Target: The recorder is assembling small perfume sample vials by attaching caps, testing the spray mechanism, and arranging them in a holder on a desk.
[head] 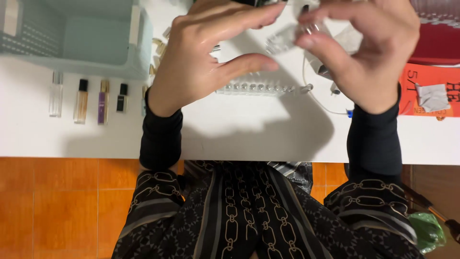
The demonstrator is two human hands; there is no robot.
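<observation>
Head view: right hand pinches a small clear vial betw thumb and fingers, up near top edge; vial blurred, partly hidden by fingertips. Left hand just beside it, fingers spread, holding nothing. Under both, a row of clear vials on the white counter, left end covered by the left hand. Teal basket cut off at top.

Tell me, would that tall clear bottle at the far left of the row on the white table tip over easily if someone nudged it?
Probably yes. The clear bottle is tall and narrow, so a sideways nudge would likely topple it. It looks like glass, so it may be fragile and a bit slippery. Neighbours such as the purple bottle stand close by and could get knocked too. Neither the left hand nor the right hand is near it.
</observation>
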